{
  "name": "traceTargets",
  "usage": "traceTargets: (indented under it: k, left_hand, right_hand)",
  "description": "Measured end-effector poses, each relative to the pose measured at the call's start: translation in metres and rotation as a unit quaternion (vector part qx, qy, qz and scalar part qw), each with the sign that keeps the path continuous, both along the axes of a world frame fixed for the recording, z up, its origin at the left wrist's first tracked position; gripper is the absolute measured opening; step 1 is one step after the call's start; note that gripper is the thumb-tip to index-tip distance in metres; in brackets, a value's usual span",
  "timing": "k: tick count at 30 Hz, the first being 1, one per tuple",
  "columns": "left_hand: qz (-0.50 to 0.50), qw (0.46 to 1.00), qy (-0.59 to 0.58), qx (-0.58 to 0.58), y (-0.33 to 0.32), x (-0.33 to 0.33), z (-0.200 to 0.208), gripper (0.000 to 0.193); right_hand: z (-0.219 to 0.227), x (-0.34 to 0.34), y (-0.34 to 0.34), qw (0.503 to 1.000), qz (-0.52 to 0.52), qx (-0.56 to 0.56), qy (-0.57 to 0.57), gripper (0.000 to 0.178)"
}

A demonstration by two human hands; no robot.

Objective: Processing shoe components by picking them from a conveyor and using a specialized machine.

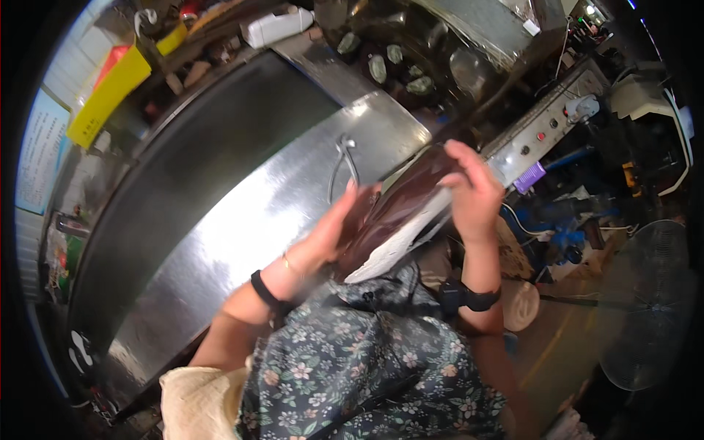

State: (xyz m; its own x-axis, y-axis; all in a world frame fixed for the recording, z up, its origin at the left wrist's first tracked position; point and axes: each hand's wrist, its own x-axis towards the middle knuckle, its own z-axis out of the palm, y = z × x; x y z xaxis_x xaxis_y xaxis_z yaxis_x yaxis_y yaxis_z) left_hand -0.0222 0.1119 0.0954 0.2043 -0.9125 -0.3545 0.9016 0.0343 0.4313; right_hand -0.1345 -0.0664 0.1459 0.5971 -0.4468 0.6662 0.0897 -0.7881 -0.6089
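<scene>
A long, glossy dark brown, boot-like piece (407,196) with a white underside (396,249) is tilted between my two hands, in front of my apron. My left hand (330,227) is pressed to its left side with the thumb pointing up; part of its fingers is hidden behind the piece. At the upper right end, my right hand (473,191) grips it with curved fingers, and the thumb lies on the brown surface. A pair of metal pincers (345,165) lies on the shiny metal tabletop (242,213), just beyond my left hand.
A dark belt-like surface (198,139) curves along the table's far side. Beyond it sit a white bottle (277,28) and a yellow box (110,95). A control panel with buttons (541,137) stands at the right, near a caged fan (651,304). Several greenish lumps (378,68) lie at the back.
</scene>
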Motion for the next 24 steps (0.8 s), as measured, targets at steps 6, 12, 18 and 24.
traceTargets:
  k: [6, 12, 18, 24]
  left_hand:
    - [-0.077, 0.923, -0.377, -0.028, -0.074, -0.019, -0.024, 0.051]
    - [-0.076, 0.926, -0.370, -0.028, -0.086, -0.020, -0.033, 0.042]
    - [0.064, 0.664, -0.736, -0.117, -0.097, 0.003, -0.064, 0.041]
    - [-0.065, 0.723, -0.687, 0.039, -0.118, 0.037, -0.075, 0.039]
  right_hand:
    - [-0.042, -0.054, 0.016, 0.994, 0.018, -0.037, 0.103, 0.050]
    - [-0.040, -0.050, -0.001, 0.985, 0.054, 0.031, 0.161, 0.047]
    - [-0.119, -0.029, 0.015, 0.928, 0.044, 0.368, 0.015, 0.051]
    - [-0.144, -0.037, 0.029, 0.897, -0.033, 0.427, 0.113, 0.019]
